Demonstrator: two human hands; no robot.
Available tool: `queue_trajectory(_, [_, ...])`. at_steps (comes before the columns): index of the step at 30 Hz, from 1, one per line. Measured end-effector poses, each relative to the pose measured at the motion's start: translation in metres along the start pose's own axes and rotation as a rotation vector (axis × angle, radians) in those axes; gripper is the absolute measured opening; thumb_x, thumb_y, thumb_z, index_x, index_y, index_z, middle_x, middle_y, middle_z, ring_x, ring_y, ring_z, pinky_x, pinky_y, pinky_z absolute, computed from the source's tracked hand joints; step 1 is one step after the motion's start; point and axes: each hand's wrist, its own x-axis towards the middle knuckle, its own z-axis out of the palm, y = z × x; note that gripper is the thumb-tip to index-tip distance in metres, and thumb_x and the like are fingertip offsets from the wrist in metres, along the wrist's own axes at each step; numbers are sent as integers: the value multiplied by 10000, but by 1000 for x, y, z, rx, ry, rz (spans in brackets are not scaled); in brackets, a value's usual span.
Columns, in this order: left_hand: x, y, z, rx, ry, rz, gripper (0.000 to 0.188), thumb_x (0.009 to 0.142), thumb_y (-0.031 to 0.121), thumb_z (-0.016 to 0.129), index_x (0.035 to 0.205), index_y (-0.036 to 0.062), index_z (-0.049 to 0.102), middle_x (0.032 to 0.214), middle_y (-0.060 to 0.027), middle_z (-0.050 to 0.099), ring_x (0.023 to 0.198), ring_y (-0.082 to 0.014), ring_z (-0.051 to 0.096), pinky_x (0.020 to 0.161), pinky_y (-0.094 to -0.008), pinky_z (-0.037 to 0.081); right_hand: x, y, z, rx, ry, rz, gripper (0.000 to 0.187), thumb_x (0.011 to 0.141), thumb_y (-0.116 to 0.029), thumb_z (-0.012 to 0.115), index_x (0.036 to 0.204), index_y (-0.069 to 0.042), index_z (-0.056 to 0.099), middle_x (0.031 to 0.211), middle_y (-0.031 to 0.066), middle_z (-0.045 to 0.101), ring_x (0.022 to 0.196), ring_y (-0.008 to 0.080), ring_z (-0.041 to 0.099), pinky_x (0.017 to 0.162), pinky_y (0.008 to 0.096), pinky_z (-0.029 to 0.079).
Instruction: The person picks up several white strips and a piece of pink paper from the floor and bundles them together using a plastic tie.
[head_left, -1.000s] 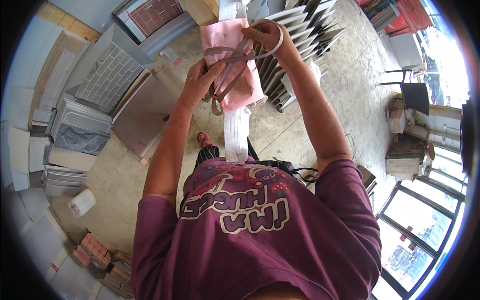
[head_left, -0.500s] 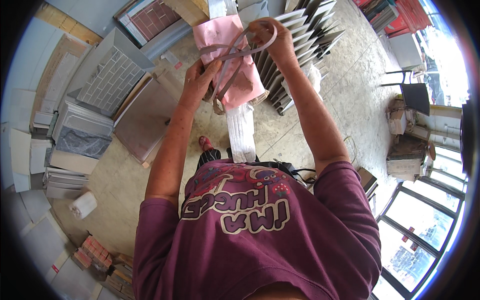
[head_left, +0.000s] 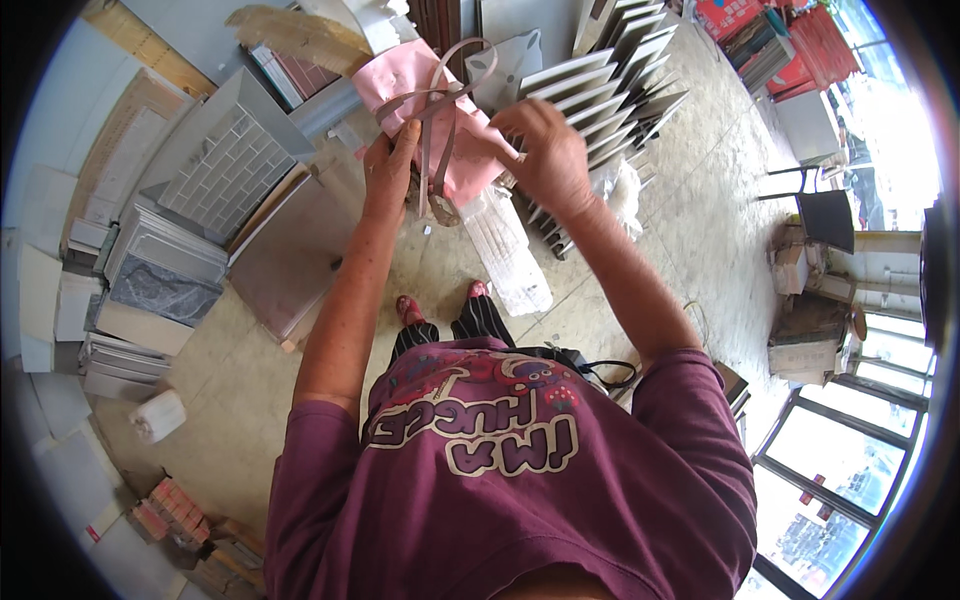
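In the upper middle of the frame the person holds up a pink bag (head_left: 440, 120) with both hands. The left hand (head_left: 388, 172) is closed around the left side of the bag, where it grips also the lower ends of the brown straps (head_left: 440, 110); these straps rise in loops above the bag and hang down over its front. The right hand (head_left: 545, 155) is at the right edge of the bag with the fingers curled, pinching the pink material there. To do this handling well, I think the left hand should keep its firm grip on the gathered straps, so the bag does not turn, while the right hand works only with the fingertips at the edge; the loops are loose and could easily tangle or slip over the fingers. What is inside the pink bag I cannot tell, because its mouth is not visible. Just under the hands hangs a clear plastic wrap (head_left: 510, 255) with something pale inside it, reaching down toward the feet. Behind the right hand, a rack of grey tiles (head_left: 620, 90) stands on edge. At the left of the frame lie stacked tile sample boards (head_left: 215, 165), and a white plastic jug (head_left: 158, 415) lies on the floor in the lower left; its content is not visible. In the upper right there are red crates (head_left: 800, 45).
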Motion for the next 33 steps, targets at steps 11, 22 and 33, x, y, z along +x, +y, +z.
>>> queue_trajectory(11, [7, 1, 1, -177, -47, -55, 276, 868, 291, 587, 921, 20, 592, 769, -31, 573, 622, -112, 541, 522, -257, 438, -2, -40, 20, 88, -127, -529, 229, 652, -129, 636, 880, -152, 635, 955, -22, 577, 890, 182, 568, 832, 325, 458])
queue_trajectory(22, [40, -12, -18, -295, 119, -237, 333, 831, 291, 628, 978, -2, 568, 793, -112, 591, 516, -211, 581, 394, -343, 466, -42, -91, -12, 511, -368, -577, 215, 715, -107, 641, 929, -102, 636, 893, 34, 631, 787, 213, 614, 682, 333, 503])
queue_trajectory(33, [41, 0, -11, -294, 265, -149, 320, 812, 264, 671, 944, -9, 571, 741, -88, 604, 530, -199, 576, 441, -322, 461, -50, -115, -26, 661, -451, -482, 185, 743, -99, 656, 927, -98, 647, 871, 29, 641, 747, 219, 622, 636, 329, 508])
